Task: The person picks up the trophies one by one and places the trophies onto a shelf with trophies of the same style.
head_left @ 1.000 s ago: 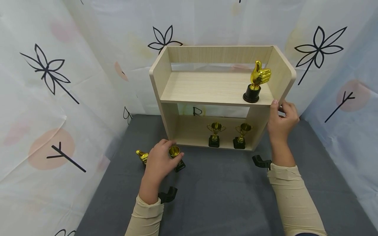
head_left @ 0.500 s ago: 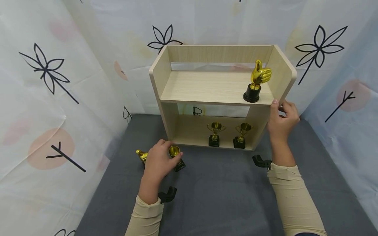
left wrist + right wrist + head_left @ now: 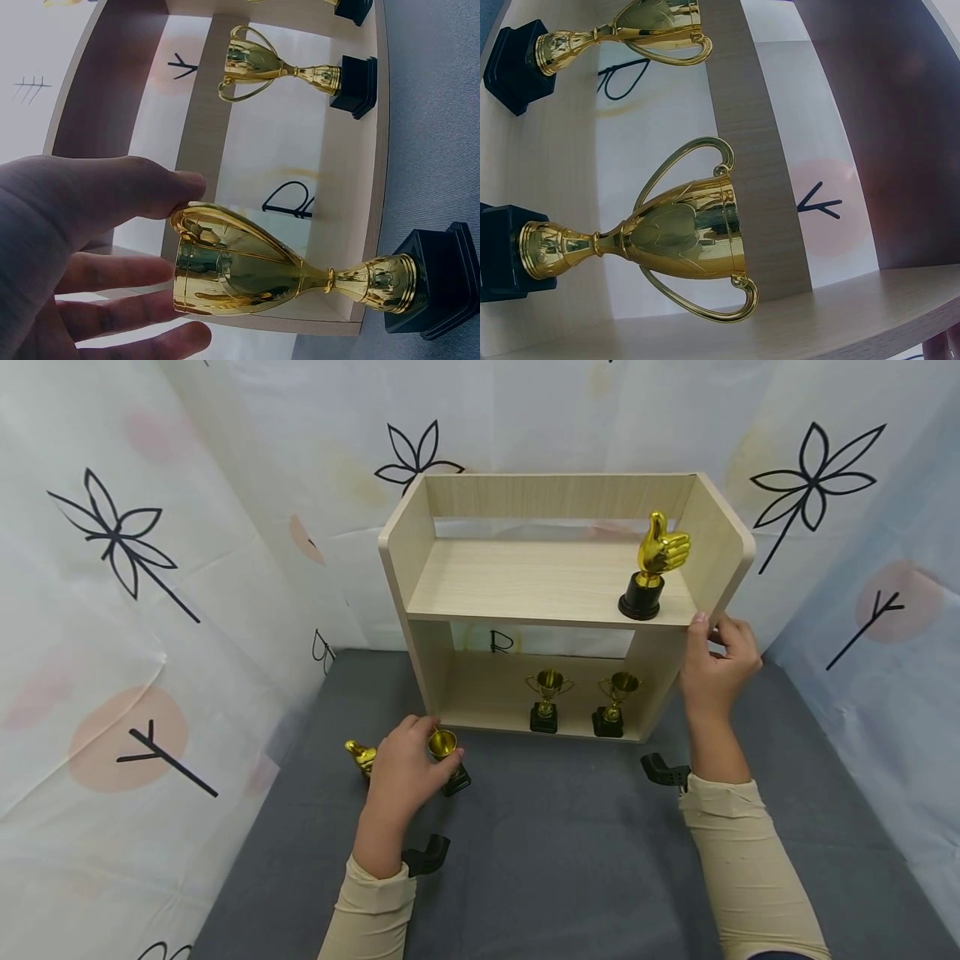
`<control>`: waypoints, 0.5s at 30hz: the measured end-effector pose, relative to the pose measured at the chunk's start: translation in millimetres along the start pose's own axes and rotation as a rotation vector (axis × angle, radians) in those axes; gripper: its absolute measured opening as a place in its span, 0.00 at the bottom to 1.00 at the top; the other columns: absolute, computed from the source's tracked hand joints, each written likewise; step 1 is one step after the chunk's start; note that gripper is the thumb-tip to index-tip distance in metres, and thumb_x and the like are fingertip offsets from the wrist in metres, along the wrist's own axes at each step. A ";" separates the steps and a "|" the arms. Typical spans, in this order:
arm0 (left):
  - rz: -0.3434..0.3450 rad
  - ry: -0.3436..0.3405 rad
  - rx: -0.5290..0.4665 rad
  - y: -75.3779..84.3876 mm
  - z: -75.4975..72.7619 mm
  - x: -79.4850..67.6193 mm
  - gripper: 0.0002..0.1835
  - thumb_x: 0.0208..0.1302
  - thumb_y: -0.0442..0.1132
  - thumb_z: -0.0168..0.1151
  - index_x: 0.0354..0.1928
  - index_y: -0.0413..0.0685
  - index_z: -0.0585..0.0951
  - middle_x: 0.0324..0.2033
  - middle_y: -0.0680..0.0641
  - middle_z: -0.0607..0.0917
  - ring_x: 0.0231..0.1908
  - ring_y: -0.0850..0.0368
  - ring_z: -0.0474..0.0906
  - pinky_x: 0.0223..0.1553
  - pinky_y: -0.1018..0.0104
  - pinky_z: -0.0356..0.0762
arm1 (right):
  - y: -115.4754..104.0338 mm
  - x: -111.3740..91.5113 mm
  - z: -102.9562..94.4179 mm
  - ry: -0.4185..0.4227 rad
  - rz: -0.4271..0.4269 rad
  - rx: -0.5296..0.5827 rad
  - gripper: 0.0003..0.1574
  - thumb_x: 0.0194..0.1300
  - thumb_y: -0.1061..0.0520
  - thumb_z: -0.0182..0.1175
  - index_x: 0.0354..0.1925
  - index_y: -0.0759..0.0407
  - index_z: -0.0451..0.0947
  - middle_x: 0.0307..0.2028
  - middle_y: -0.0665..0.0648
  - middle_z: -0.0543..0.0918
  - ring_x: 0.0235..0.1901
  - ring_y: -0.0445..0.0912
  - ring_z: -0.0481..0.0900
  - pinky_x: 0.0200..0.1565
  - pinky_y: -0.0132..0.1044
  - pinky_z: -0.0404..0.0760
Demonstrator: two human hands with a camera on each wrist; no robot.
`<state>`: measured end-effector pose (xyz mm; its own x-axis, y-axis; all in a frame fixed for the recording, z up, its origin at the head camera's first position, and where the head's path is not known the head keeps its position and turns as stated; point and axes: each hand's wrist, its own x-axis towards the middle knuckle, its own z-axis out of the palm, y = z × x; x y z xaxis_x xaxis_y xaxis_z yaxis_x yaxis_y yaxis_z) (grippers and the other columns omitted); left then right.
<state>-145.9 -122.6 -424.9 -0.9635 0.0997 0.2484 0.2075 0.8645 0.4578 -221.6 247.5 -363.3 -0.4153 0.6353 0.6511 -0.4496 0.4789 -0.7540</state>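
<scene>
My left hand (image 3: pixel 405 770) holds a small gold trophy cup (image 3: pixel 443 743) by its upper part, in front of the lower left corner of a light wooden shelf (image 3: pixel 517 581). In the left wrist view the thumb presses at the handle of this trophy cup (image 3: pixel 240 274), fingers behind the bowl; its square black base stands on the grey cloth. With thumb in front and fingers behind, my right hand (image 3: pixel 716 664) grips the shelf's right side panel. Just left of my left hand, a gold thumbs-up trophy (image 3: pixel 360 755) shows partly, its base hidden.
Two more trophy cups stand on the lower level, a left one (image 3: pixel 549 685) and a right one (image 3: pixel 619 687). A gold thumbs-up trophy (image 3: pixel 660 556) with a round black base stands on the upper level's right side. Patterned white cloth (image 3: pixel 225 710) hangs behind and beside the table.
</scene>
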 end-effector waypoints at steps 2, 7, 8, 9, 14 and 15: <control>-0.016 -0.010 -0.012 0.1 0.3 0.4 0.33 0.62 0.50 0.78 0.63 0.37 0.84 0.49 0.40 0.87 0.44 0.44 0.86 0.44 0.47 0.85 | -0.1 -0.1 0.0 0.001 0.000 0.002 0.18 0.69 0.57 0.62 0.46 0.70 0.91 0.33 0.27 0.76 0.35 0.22 0.76 0.34 0.15 0.72; -0.053 -0.038 -0.034 1.1 2.1 0.6 0.35 0.62 0.49 0.78 0.66 0.37 0.81 0.52 0.40 0.86 0.47 0.43 0.87 0.47 0.47 0.86 | 0.7 0.4 0.5 0.004 -0.002 0.003 0.18 0.68 0.57 0.62 0.44 0.70 0.91 0.32 0.27 0.76 0.34 0.22 0.76 0.34 0.16 0.71; -0.058 -0.043 -0.035 1.3 2.4 0.7 0.35 0.62 0.49 0.78 0.67 0.37 0.81 0.52 0.39 0.86 0.47 0.43 0.87 0.47 0.47 0.86 | 1.2 0.6 0.7 0.004 -0.002 0.003 0.18 0.68 0.57 0.62 0.44 0.71 0.91 0.32 0.27 0.76 0.34 0.22 0.76 0.34 0.16 0.71; -0.060 -0.046 -0.035 1.4 2.8 1.0 0.36 0.62 0.49 0.78 0.67 0.37 0.81 0.52 0.39 0.86 0.46 0.44 0.86 0.47 0.47 0.86 | 1.8 0.8 0.8 0.005 -0.003 0.003 0.19 0.68 0.56 0.62 0.43 0.71 0.91 0.32 0.27 0.76 0.34 0.22 0.76 0.34 0.16 0.72; -0.082 -0.066 -0.046 1.7 3.9 2.3 0.37 0.63 0.49 0.78 0.68 0.35 0.80 0.54 0.37 0.85 0.45 0.44 0.85 0.48 0.47 0.86 | 4.7 1.5 1.3 0.003 -0.003 0.001 0.19 0.69 0.56 0.62 0.43 0.71 0.90 0.32 0.27 0.76 0.34 0.22 0.76 0.34 0.16 0.72; -0.086 -0.070 -0.051 1.7 4.1 2.4 0.37 0.63 0.49 0.78 0.68 0.35 0.80 0.54 0.37 0.85 0.46 0.44 0.85 0.48 0.47 0.85 | 4.9 1.4 1.3 0.002 -0.001 -0.001 0.19 0.69 0.56 0.62 0.43 0.71 0.90 0.32 0.27 0.76 0.34 0.22 0.76 0.34 0.16 0.72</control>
<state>-148.5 -118.9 -427.0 -0.9871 0.0620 0.1474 0.1305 0.8455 0.5179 -225.5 250.0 -366.0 -0.4134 0.6358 0.6518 -0.4493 0.4802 -0.7533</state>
